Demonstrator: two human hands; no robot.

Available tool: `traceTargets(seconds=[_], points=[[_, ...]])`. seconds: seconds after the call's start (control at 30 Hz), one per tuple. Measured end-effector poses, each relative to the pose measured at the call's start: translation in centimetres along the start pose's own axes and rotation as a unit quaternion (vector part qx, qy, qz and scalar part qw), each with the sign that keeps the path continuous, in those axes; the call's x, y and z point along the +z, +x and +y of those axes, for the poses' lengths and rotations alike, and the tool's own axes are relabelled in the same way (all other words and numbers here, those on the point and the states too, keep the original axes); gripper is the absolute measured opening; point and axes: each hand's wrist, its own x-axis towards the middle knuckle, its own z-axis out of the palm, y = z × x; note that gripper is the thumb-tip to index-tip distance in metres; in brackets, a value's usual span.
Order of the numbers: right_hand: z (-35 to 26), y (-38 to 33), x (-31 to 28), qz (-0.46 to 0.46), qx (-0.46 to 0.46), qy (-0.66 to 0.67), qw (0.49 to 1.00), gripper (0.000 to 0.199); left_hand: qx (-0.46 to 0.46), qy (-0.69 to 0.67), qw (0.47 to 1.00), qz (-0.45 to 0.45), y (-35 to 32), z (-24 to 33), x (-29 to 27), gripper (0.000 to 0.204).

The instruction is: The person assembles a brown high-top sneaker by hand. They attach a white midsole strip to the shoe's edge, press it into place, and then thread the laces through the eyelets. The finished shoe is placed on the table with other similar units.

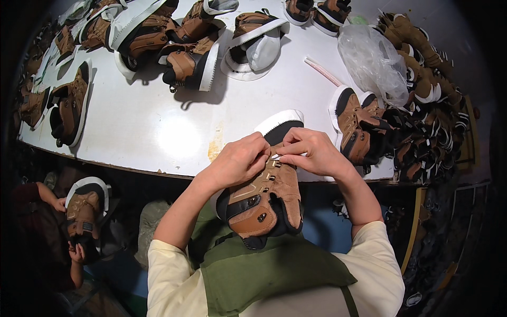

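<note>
A brown and black shoe upper [280, 185] with a white band round its toe lies tilted against the table's near edge, its heel toward my lap. My left hand [240, 161] is closed at the side of the lacing, fingertips curled together; what they grip, if anything, is hidden. Across from it, my right hand [317, 150] pinches a thin white lace-like strip [288, 156] between thumb and fingers. That strip's other end runs to the top of the lacing, beside the left fingertips. Light-coloured loops run down the shoe's front below both hands.
More shoe uppers [182, 66] stand across the white table [264, 100], with a dense pile [422, 121] at the right. A clear plastic bag [369, 63] and a pinkish strip [323, 71] lie near it. At lower left, another person's hands [77, 253] hold a similar upper [84, 211].
</note>
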Motion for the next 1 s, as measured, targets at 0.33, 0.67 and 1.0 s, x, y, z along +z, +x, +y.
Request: traceTargets(seconds=[0.33, 0.67, 1.0], points=[[0.27, 0.18, 0.08, -0.012, 0.002, 0.015, 1.000, 0.019, -0.007, 0.000, 1.000, 0.000, -0.13, -0.23, 0.07, 0.010], [-0.24, 0.92, 0.13, -0.019, -0.001, -0.012, 1.000, 0.017, -0.021, -0.009, 1.000, -0.003, -0.26, -0.37, -0.16, 0.009], [0.21, 0.93, 0.31, -0.017, -0.018, -0.017, 1.000, 0.023, -0.032, -0.008, 0.999, -0.015, -0.27, -0.29, -0.14, 0.009]])
